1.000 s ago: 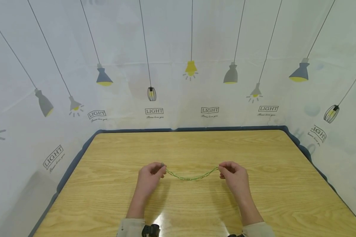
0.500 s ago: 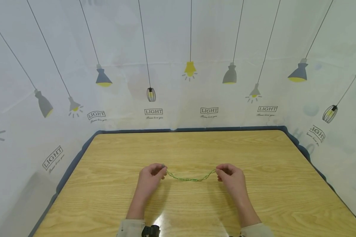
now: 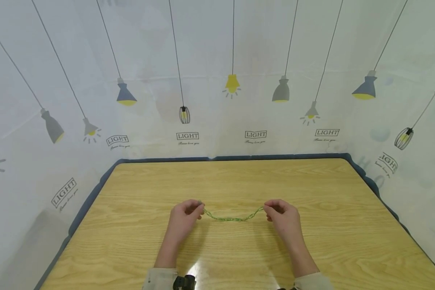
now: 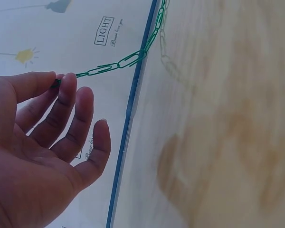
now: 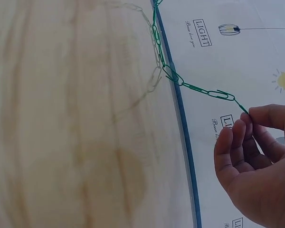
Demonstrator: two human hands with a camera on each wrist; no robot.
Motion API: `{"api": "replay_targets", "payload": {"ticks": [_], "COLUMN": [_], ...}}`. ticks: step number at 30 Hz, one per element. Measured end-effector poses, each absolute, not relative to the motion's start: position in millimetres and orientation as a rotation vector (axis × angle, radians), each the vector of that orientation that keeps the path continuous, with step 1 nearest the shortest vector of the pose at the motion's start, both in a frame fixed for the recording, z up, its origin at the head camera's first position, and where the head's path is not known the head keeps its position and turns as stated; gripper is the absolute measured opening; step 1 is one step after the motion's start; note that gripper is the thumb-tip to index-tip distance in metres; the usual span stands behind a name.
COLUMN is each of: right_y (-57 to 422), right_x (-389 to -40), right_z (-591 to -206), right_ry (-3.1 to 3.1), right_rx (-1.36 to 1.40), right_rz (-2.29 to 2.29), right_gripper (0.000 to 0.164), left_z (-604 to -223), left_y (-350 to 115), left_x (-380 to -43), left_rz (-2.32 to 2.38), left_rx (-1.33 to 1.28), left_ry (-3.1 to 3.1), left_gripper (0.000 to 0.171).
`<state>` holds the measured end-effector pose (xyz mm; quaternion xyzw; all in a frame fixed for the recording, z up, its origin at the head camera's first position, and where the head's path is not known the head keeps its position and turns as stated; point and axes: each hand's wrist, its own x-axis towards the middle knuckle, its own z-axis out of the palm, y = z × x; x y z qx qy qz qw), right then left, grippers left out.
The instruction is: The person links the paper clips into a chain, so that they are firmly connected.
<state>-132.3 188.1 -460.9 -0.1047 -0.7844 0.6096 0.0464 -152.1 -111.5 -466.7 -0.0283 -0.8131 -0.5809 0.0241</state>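
Note:
A chain of linked green paper clips (image 3: 229, 219) hangs in a shallow curve between my two hands, low over the middle of the table. My left hand (image 3: 183, 217) pinches one end between thumb and index finger. The other end is pinched the same way by my right hand (image 3: 284, 217). Single wire links of the paper clip chain (image 4: 102, 70) show clearly in the left wrist view, the remaining fingers loosely bent. In the right wrist view the last paper clip (image 5: 242, 106) runs into the fingertips, which hide its tip.
The wood-grain table (image 3: 232, 181) has a dark blue edging (image 3: 253, 157) along its back and sides. A white backdrop (image 3: 148, 48) printed with hanging lamps and "LIGHT" labels stands around it. Shadows and a faint reflection of the chain show on the glossy tabletop.
My right hand has moved slightly left, toward the left hand, so the chain sags a little more. Over the last half second both hands stay nearly still.

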Motion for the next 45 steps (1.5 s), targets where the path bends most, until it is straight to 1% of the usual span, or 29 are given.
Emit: {"api": "replay_targets", "payload": {"ticks": [14, 45], "right_y": [188.6, 188.2], "right_x": [-132.1, -132.5], "right_z": [-463.5, -460.3], "right_ry": [-2.403, -2.427], "right_rx": [-0.325, -0.306], "right_rz": [1.863, 1.846], "right_gripper": [0.018, 0.021], "left_z": [-472.2, -468.4], "left_y": [-108.2, -105.2], "left_x": [-153.4, -151.5], "left_rz": [-1.810, -1.762], "left_rx": [-0.115, -0.124], "left_ry": [-2.573, -2.584], "left_gripper": [0.024, 0.024]}}
